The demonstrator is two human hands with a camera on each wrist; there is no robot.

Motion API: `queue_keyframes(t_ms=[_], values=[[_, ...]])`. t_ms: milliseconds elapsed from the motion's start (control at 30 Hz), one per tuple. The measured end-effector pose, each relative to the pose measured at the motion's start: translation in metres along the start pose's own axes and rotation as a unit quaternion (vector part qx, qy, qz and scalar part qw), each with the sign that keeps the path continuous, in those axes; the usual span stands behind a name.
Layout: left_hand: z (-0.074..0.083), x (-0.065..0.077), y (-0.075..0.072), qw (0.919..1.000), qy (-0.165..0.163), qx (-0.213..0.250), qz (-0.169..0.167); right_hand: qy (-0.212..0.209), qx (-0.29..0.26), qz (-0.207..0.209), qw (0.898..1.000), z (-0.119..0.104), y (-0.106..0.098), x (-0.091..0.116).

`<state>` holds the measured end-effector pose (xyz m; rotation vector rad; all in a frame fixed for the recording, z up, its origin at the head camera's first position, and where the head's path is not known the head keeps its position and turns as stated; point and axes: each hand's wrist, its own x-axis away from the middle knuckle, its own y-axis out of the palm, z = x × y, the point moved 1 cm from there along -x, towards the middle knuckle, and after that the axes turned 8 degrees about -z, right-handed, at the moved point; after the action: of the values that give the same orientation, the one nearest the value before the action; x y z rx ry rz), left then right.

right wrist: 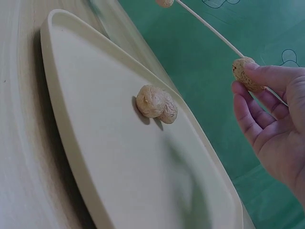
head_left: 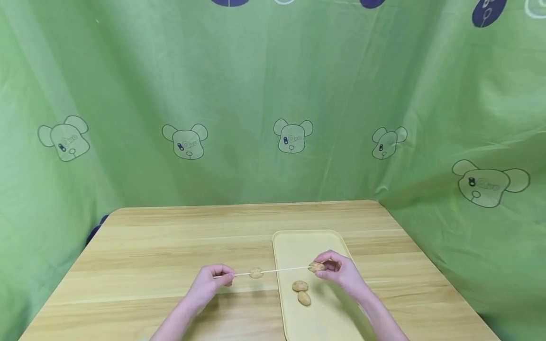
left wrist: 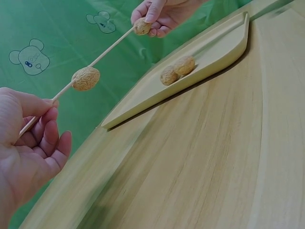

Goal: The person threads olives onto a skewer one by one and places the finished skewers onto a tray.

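My left hand (head_left: 212, 281) pinches a thin wooden skewer (head_left: 283, 270) between thumb and forefinger near one end. A brown, wrinkled ball (left wrist: 86, 78), like a puffed tofu ball, is threaded on the skewer a little beyond those fingers. At the skewer's other end my right hand (head_left: 339, 271) pinches a second such ball (right wrist: 245, 74) with thumb and fingers, the tip meeting it. The skewer runs nearly level above the table and tray. Two more brown balls (head_left: 300, 285) lie side by side on the cream tray (head_left: 337, 322), below my right hand.
The tray rests on a wood-grain table (head_left: 162, 246), right of centre. A green curtain (head_left: 239, 170) printed with bear heads hangs behind the table and along its sides. Something dark blue (head_left: 95, 232) shows past the table's far left edge.
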<state>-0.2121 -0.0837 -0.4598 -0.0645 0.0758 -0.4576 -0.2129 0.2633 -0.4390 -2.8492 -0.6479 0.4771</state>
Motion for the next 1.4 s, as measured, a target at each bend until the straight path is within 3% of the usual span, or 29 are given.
queue_keyframes(t_ms=[833,1400], values=[[0.0044,-0.0023,0.0023,0.9994,-0.020,0.007,0.028,-0.035,0.001,-0.010,0.999,-0.0010,0.0026,-0.0046],[0.0034,-0.0023,0.0050,0.9997,-0.008,-0.001,0.025,-0.024,-0.006,-0.013,1.000,-0.0004,0.0048,-0.0040]])
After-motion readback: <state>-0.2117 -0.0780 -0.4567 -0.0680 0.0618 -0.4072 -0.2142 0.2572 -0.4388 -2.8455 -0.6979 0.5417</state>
